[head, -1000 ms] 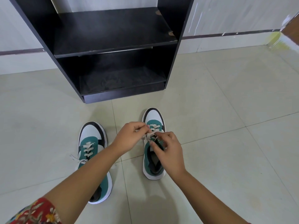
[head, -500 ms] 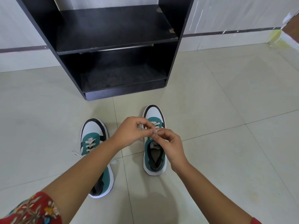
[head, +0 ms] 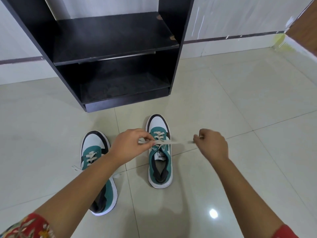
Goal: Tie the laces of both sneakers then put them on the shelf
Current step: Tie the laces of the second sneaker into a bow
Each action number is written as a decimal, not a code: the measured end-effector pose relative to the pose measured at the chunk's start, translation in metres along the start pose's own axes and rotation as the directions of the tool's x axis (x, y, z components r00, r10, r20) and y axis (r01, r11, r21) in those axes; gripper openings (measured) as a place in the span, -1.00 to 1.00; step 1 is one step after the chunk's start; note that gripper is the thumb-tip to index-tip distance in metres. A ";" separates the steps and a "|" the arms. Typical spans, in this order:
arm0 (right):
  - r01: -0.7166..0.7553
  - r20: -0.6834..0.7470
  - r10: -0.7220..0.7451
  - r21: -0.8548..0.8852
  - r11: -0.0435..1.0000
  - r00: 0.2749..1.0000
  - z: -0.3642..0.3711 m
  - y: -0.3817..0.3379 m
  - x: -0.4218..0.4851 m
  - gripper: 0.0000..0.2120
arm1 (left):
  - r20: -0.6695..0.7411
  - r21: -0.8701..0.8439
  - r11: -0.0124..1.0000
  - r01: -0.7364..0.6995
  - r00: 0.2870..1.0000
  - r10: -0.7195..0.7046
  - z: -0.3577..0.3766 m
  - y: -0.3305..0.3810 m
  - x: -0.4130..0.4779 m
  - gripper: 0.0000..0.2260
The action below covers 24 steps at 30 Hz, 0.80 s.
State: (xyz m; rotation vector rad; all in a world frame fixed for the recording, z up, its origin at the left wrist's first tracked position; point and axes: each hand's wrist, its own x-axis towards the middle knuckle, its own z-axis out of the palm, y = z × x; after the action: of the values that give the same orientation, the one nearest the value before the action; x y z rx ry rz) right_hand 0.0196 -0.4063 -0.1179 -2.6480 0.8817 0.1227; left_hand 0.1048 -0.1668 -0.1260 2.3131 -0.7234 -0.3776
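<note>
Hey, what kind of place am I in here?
Probably a room at home, perhaps an entryway: a tiled floor, a black shelf against the wall, and two sneakers on the floor.

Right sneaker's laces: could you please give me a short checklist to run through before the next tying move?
1. Left hand pinches a lace end over the right sneaker: ok.
2. Right hand grips the other lace end, pulled taut: ok.
3. Bow finished: not ok.
4. Left sneaker tied: not ok, ends lie loose on the floor.
5. Shelf free for both: ok.
6. Knot tightness: cannot tell.
</note>
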 end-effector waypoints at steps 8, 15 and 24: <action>0.427 0.182 -0.465 0.214 0.879 0.866 0.031 -0.052 -0.038 -0.74 | -0.008 0.063 0.998 -0.032 0.999 0.033 0.005 0.016 0.002 -0.88; 0.388 0.087 -0.427 0.285 0.877 0.900 0.042 -0.042 -0.030 -0.68 | 0.040 0.397 0.917 -0.019 0.999 0.003 -0.016 0.008 -0.001 -0.67; 0.289 0.299 -0.263 -0.047 0.956 0.917 0.045 -0.021 -0.026 -0.75 | 0.161 0.590 0.798 0.123 0.951 -0.265 0.014 -0.038 -0.008 -0.70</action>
State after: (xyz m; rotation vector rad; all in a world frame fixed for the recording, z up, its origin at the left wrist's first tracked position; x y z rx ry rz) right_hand 0.0131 -0.3599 -0.1492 -2.7098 0.4104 0.4764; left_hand 0.1074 -0.1462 -0.1618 2.9727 -0.7941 -0.6040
